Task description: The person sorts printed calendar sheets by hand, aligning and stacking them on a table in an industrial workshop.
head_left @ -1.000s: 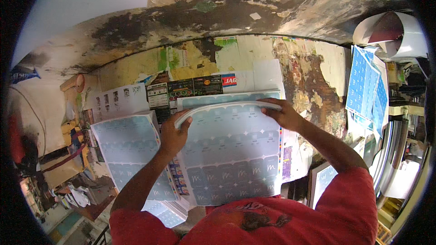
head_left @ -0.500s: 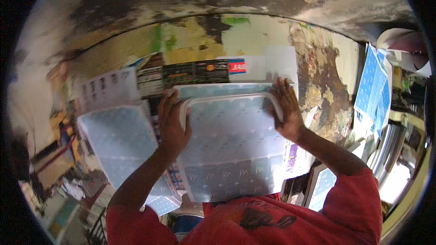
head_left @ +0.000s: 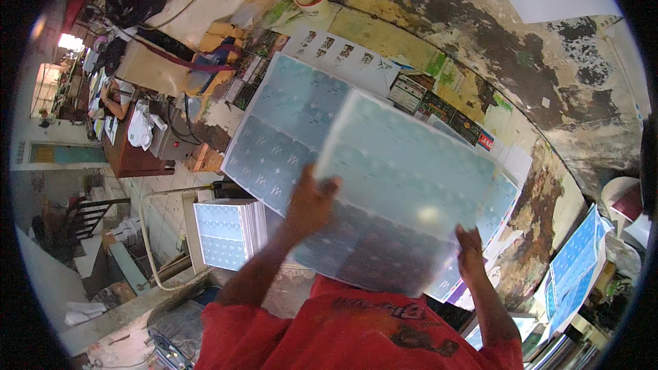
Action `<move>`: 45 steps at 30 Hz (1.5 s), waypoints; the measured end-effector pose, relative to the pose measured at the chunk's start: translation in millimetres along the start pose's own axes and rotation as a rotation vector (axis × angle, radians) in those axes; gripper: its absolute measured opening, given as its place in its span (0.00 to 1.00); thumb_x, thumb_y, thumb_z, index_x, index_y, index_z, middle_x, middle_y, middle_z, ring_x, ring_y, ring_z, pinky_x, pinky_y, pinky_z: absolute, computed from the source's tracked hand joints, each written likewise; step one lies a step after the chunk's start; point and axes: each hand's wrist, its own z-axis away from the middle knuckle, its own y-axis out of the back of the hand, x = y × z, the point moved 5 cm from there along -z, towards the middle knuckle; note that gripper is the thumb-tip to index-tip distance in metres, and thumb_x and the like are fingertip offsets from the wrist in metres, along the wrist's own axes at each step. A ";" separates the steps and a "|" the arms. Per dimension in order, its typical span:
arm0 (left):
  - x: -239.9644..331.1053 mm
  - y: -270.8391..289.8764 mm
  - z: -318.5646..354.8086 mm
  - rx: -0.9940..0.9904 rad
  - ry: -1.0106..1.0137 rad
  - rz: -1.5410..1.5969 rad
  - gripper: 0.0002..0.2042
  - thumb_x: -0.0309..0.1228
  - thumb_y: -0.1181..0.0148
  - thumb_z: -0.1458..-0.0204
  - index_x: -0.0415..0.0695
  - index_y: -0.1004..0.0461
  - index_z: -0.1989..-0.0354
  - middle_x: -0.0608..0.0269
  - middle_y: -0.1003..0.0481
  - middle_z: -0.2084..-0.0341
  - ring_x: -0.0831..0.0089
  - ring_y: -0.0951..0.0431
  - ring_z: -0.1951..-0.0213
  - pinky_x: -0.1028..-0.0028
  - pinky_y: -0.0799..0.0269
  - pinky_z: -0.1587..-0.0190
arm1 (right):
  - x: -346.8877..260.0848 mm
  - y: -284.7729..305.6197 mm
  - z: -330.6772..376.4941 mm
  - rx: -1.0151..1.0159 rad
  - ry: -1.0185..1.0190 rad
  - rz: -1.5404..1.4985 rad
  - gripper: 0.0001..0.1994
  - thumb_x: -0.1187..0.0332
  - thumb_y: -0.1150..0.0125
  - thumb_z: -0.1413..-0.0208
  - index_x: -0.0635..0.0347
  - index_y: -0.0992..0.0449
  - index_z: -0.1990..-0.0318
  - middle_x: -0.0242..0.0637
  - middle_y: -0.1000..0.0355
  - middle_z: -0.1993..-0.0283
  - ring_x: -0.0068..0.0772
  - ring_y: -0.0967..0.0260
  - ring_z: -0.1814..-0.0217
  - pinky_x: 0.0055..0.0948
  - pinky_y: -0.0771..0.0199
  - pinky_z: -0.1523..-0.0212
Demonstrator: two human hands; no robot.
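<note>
I hold a large printed sheet [head_left: 404,185], pale blue with a repeating pattern, lifted off the table and tilted toward me. My left hand [head_left: 310,200] grips its left edge. My right hand [head_left: 470,247] grips its lower right edge. Under the lifted sheet lies a stack of similar blue printed sheets [head_left: 288,130] on the worktable [head_left: 521,185]. The lifted sheet is blurred and hides most of the table beneath it.
A smaller pile of blue printed sheets [head_left: 229,231] sits on a stand at the lower left. A tape roll [head_left: 312,0] and strips of printed labels [head_left: 439,103] lie along the table's far edge. More blue sheets [head_left: 572,260] hang at the right. A stained wall [head_left: 548,62] stands behind.
The sheet, gripped at its far edge on the stack a second ago, is now lifted clear and swung up toward me. The view has turned left.
</note>
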 end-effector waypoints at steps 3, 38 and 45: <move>-1.0 100.0 -42.3 0.149 -0.099 -0.173 0.29 0.45 0.38 0.45 0.33 0.34 0.44 0.37 0.27 0.52 0.44 0.25 0.49 0.54 0.31 0.46 | -87.6 -85.9 -17.0 -0.229 -0.114 -0.410 0.16 0.53 0.46 0.33 0.54 0.35 0.69 0.24 0.41 0.77 0.20 0.44 0.76 0.25 0.44 0.75; -108.8 -106.0 77.6 -0.199 -0.571 -0.681 0.13 0.33 0.35 0.53 0.39 0.23 0.62 0.49 0.22 0.65 0.51 0.20 0.60 0.55 0.23 0.59 | 112.0 15.9 184.0 0.502 -0.070 0.444 0.29 0.66 0.18 0.69 0.65 0.23 0.55 0.46 0.21 0.60 0.43 0.21 0.58 0.37 0.22 0.56; -113.4 -101.2 82.3 -0.150 -0.584 -0.670 0.12 0.33 0.33 0.54 0.40 0.22 0.63 0.50 0.21 0.69 0.52 0.20 0.63 0.56 0.24 0.59 | 96.2 13.4 187.4 0.478 -0.109 0.376 0.26 0.66 0.18 0.64 0.68 0.24 0.57 0.44 0.20 0.63 0.36 0.21 0.61 0.35 0.22 0.56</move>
